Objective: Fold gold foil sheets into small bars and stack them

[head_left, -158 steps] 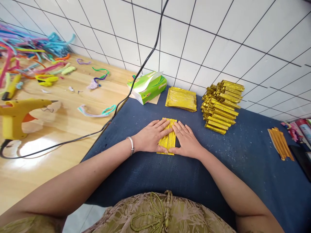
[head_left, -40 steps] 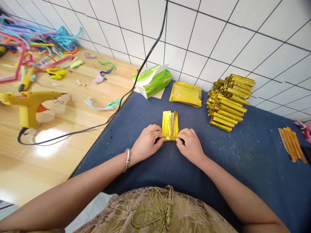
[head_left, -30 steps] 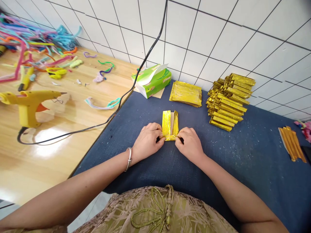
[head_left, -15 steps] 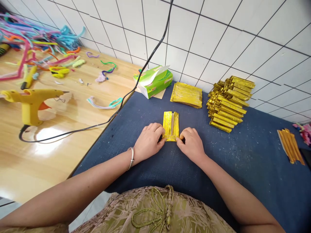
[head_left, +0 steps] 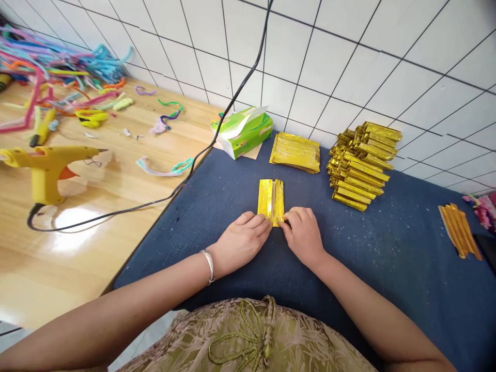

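A small piece of gold foil paper (head_left: 265, 197) with folded edges lies on the dark blue cloth (head_left: 217, 206) in front of me. A narrow gap between its folded sides shows a duller inner face. My left hand (head_left: 245, 238), a silver bangle at its wrist, has its fingers bent together over the paper's lower left corner. At the lower right corner, my right hand (head_left: 304, 233) pinches the edge between thumb and curled fingers. Beyond the hands sits a flat stack of gold foil sheets (head_left: 295, 152). To its right rises a pile of folded gold strips (head_left: 358, 170).
A green tissue box (head_left: 248, 135) stands against the tiled wall. On the wooden table at left lie a yellow glue gun (head_left: 46, 168) and many coloured pipe cleaners (head_left: 103, 64). A black cord (head_left: 222, 121) crosses in front. More folded gold paper (head_left: 460, 231) lies far right.
My left hand has slid right along the paper's bottom edge, its fingers now covering the lower left corner. My right hand stays at the other corner. The view has shifted slightly.
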`<action>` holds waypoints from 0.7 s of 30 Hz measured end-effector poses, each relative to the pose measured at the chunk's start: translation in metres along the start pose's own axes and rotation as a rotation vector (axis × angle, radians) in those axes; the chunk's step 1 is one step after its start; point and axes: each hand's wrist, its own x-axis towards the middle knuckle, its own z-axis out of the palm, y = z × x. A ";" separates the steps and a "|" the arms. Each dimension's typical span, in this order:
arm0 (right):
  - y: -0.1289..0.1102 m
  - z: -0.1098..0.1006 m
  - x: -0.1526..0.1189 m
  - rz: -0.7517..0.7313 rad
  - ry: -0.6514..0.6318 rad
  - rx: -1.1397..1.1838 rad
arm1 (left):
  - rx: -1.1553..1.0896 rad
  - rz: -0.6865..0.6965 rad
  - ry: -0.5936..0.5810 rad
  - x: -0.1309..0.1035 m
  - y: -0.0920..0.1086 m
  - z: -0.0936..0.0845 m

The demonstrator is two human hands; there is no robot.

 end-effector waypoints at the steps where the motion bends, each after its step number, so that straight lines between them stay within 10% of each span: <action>1: -0.002 -0.001 -0.002 -0.072 -0.010 -0.032 | 0.007 -0.001 -0.010 -0.001 0.002 0.000; 6: -0.008 -0.002 -0.017 -0.348 -0.076 -0.069 | -0.032 -0.025 -0.029 -0.006 0.006 0.002; 21: -0.032 -0.011 -0.034 -0.304 -0.099 -0.097 | -0.102 -0.108 0.046 -0.014 0.004 -0.004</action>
